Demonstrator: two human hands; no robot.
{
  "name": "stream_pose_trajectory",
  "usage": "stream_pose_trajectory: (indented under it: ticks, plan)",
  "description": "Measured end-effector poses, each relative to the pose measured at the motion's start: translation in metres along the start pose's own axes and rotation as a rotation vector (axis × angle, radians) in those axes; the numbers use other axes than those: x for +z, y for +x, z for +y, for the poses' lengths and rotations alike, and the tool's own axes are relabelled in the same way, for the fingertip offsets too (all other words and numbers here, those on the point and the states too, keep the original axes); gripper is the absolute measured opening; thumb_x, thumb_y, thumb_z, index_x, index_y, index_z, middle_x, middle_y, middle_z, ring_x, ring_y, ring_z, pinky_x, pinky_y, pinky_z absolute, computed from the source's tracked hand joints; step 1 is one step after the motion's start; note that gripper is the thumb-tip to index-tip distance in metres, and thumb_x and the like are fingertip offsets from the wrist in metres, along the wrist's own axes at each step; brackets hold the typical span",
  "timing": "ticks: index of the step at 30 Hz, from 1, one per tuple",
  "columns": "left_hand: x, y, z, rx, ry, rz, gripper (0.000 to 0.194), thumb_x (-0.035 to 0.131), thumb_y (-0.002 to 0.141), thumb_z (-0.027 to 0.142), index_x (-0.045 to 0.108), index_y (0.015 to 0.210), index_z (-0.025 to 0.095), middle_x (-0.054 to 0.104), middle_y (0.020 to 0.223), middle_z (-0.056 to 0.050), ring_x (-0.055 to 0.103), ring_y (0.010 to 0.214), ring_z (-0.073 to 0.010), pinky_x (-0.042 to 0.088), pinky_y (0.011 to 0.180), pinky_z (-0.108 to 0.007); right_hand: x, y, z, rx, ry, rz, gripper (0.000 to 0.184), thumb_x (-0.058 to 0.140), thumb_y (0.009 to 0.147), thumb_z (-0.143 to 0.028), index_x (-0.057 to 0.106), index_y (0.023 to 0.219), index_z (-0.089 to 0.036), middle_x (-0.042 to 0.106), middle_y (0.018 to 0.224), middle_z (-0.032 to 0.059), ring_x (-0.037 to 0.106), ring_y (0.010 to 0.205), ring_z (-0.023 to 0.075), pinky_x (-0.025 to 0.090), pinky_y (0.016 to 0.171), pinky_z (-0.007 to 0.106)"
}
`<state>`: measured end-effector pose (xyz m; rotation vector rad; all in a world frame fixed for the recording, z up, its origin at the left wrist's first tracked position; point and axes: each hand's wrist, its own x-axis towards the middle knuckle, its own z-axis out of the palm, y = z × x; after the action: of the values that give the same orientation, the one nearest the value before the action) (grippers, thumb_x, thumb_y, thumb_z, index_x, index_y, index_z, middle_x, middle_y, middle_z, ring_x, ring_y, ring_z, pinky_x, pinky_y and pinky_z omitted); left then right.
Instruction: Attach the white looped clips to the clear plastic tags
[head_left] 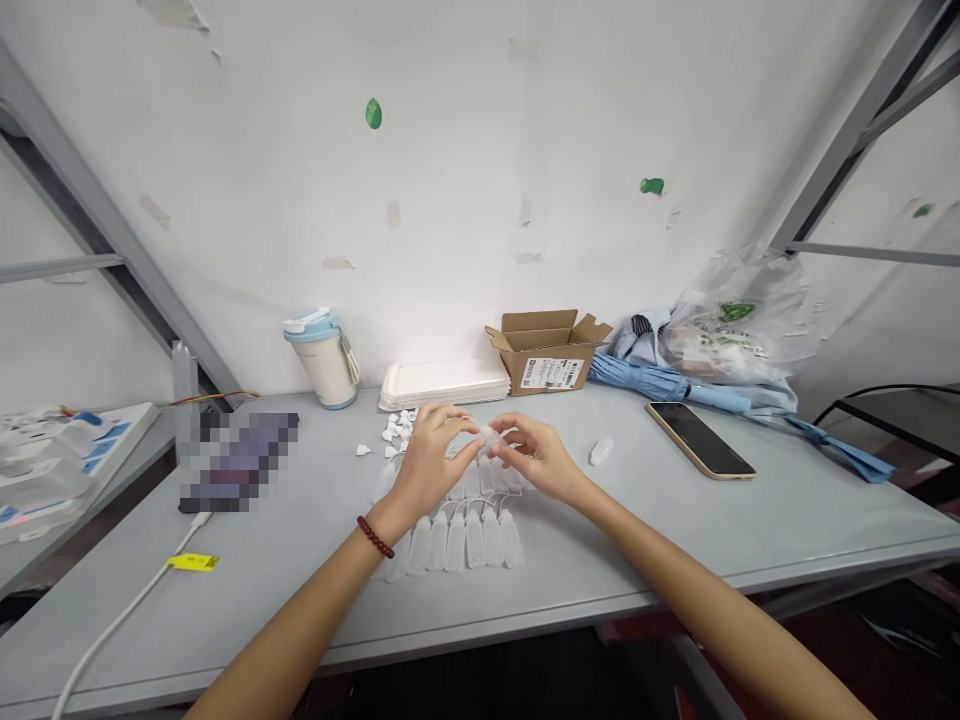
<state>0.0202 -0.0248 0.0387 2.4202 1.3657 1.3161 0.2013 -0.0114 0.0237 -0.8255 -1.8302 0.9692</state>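
Observation:
My left hand (431, 458) and my right hand (538, 458) meet above the middle of the table. Between their fingertips they pinch a small translucent plastic bottle (491, 440), its far end partly hidden by the fingers. Beneath and in front of them, similar squeeze bottles (455, 545) lie side by side in two rows, the back row partly covered by my hands. Small white pointed caps (394, 430) are heaped just beyond my left hand, and one lone cap (363, 450) lies left of the heap. Off to the right rests a single translucent piece (601, 452).
Along the wall stand a lidded cup (322, 365), a stack of white trays (446, 384) and an open cardboard box (551, 355). A folded blue umbrella (637, 378), a plastic bag (739, 320) and a phone (701, 440) are at right. A white cable (124, 625) crosses the left side.

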Motion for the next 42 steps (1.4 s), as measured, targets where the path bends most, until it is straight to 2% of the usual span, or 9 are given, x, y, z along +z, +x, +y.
stream_pose_trajectory:
  ticks: [4,11,16,20,25,29,35,39,42]
  plan:
    - [0.001,-0.002,-0.001,0.096,0.095,0.033,0.012,0.056,0.083,0.021,0.066,0.089,0.022,0.059,0.106,-0.006,0.045,0.108,-0.0246,0.04,0.093,-0.043,-0.002,0.002,-0.004,0.103,0.195,0.011,0.027,0.064,0.075,-0.037,0.054,0.091,-0.018,0.059,0.091,0.0042,0.065,0.072,0.0164,0.052,0.055,0.027]
    - [0.001,-0.002,0.0,0.162,0.085,0.037,0.017,0.056,0.083,0.022,0.065,0.097,0.022,0.06,0.107,-0.007,0.045,0.108,-0.0252,0.042,0.091,-0.046,-0.004,0.004,-0.007,0.208,0.413,-0.02,0.028,0.068,0.072,-0.036,0.054,0.089,-0.018,0.059,0.088,0.0024,0.066,0.074,0.017,0.051,0.057,0.026]
    - [-0.002,-0.003,0.007,0.208,0.105,-0.065,0.024,0.058,0.082,0.025,0.062,0.106,0.022,0.058,0.113,-0.008,0.043,0.111,-0.0267,0.042,0.092,-0.046,-0.007,0.004,-0.002,0.284,0.518,-0.052,0.029,0.069,0.07,-0.035,0.053,0.088,-0.02,0.062,0.083,0.0014,0.063,0.074,0.0157,0.052,0.058,0.028]
    - [-0.004,-0.004,0.011,0.217,0.146,-0.128,0.025,0.059,0.081,0.027,0.062,0.106,0.02,0.057,0.112,-0.009,0.041,0.112,-0.0274,0.041,0.093,-0.046,-0.012,0.005,0.0,0.347,0.526,-0.134,0.029,0.069,0.071,-0.035,0.051,0.086,-0.02,0.067,0.081,0.0031,0.063,0.074,0.0158,0.05,0.06,0.027]
    - [-0.004,-0.004,0.013,0.239,0.129,-0.103,0.028,0.059,0.082,0.029,0.059,0.109,0.021,0.058,0.108,-0.009,0.044,0.108,-0.0267,0.043,0.09,-0.045,-0.014,0.006,-0.001,0.387,0.536,-0.142,0.028,0.069,0.072,-0.035,0.052,0.087,-0.018,0.068,0.086,0.0066,0.064,0.075,0.016,0.048,0.061,0.025]
    - [-0.003,-0.004,0.014,0.276,0.109,-0.139,0.031,0.059,0.082,0.031,0.056,0.111,0.019,0.058,0.109,-0.01,0.046,0.108,-0.0254,0.045,0.089,-0.042,-0.013,0.007,-0.002,0.402,0.551,-0.136,0.031,0.07,0.07,-0.036,0.052,0.088,-0.018,0.067,0.086,0.0054,0.066,0.081,0.0197,0.048,0.062,0.027]
    - [-0.001,-0.005,0.015,0.305,0.1,-0.129,0.031,0.061,0.08,0.026,0.055,0.109,0.018,0.06,0.109,-0.009,0.048,0.108,-0.0249,0.045,0.089,-0.042,-0.015,0.006,-0.006,0.407,0.536,-0.197,0.028,0.068,0.072,-0.035,0.051,0.086,-0.019,0.067,0.088,0.0051,0.066,0.083,0.0188,0.048,0.063,0.025]
    - [-0.001,-0.006,0.02,0.324,0.077,-0.118,0.028,0.058,0.079,0.02,0.055,0.106,0.018,0.061,0.103,-0.009,0.05,0.103,-0.0253,0.046,0.086,-0.042,-0.021,0.006,-0.009,0.408,0.485,-0.256,0.026,0.068,0.072,-0.034,0.052,0.086,-0.018,0.068,0.081,0.0038,0.065,0.083,0.0172,0.049,0.063,0.024]
    - [-0.002,-0.007,0.025,0.315,0.043,-0.138,0.028,0.06,0.076,0.019,0.056,0.103,0.018,0.061,0.103,-0.009,0.05,0.103,-0.0259,0.044,0.086,-0.042,-0.03,0.007,-0.011,0.458,0.405,-0.332,0.027,0.069,0.072,-0.034,0.054,0.086,-0.017,0.067,0.072,0.0019,0.064,0.072,0.0145,0.049,0.061,0.024]
